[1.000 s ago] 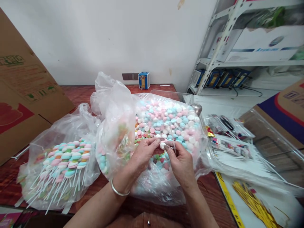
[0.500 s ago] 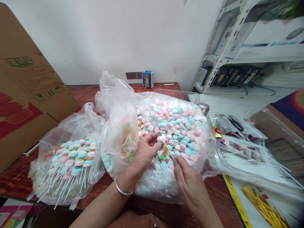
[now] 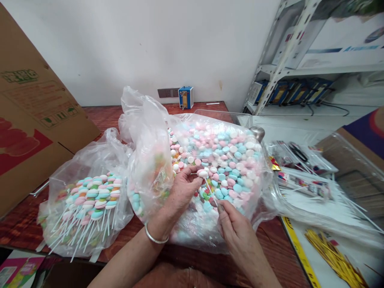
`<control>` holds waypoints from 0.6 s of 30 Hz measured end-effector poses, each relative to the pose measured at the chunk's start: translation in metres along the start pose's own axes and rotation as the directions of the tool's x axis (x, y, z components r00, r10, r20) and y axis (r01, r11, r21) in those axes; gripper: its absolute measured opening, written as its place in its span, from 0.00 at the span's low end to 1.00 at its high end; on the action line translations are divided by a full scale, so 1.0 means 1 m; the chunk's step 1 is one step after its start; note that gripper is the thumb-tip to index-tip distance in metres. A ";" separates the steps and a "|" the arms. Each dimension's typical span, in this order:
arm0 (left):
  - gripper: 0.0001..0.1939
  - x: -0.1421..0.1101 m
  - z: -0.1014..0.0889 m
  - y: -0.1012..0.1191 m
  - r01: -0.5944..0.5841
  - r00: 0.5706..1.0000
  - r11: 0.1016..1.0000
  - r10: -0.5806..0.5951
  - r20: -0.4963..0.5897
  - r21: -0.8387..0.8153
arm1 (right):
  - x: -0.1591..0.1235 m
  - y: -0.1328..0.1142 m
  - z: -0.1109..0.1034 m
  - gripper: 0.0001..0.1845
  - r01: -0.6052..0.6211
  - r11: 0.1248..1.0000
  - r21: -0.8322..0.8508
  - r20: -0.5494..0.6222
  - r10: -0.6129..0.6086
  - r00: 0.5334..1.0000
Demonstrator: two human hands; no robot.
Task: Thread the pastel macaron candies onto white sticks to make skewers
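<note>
Beside bunched plastic (image 3: 148, 132) and lollipops (image 3: 93, 193), the left hand (image 3: 182, 191) pinches a white candy (image 3: 203, 174), the right hand (image 3: 241, 230) a stick (image 3: 209, 188).

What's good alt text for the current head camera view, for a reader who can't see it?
A person's left hand holds a small pale candy while the right hand grips a white stick reaching it. Below lies a large plastic bag of pastel candies; a smaller bag of stick-mounted candies sits to its left on a reddish table.
</note>
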State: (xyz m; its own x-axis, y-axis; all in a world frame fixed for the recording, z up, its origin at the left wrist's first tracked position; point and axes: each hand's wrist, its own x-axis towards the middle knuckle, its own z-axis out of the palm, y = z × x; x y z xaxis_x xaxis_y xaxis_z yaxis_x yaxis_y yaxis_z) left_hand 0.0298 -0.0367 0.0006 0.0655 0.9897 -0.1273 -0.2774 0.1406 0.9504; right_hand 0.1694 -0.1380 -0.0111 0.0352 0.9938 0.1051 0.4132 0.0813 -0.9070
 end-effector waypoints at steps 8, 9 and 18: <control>0.12 -0.004 -0.002 -0.003 -0.126 0.988 0.985 0.114 0.100 0.119 | 0.000 0.005 0.011 0.19 -0.252 0.913 0.321 0.135 0.220 0.966; 0.11 -0.005 -0.002 -0.004 -0.133 0.987 0.983 0.120 0.103 0.127 | 0.000 0.004 0.013 0.19 -0.277 0.894 0.352 0.152 0.237 0.960; 0.13 -0.028 -0.005 -0.019 -0.311 0.950 0.858 0.287 0.122 0.407 | 0.009 -0.003 0.023 0.16 -0.202 0.961 0.190 0.072 0.192 0.979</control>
State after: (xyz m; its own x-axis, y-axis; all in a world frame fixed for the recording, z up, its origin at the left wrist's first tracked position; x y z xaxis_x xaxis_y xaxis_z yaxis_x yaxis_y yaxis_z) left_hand 0.0283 -0.0671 -0.0150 0.0999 0.9774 0.1862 0.1321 -0.1985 0.9712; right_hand 0.1476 -0.1272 -0.0171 0.0485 0.9937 -0.1006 0.2174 -0.1088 -0.9700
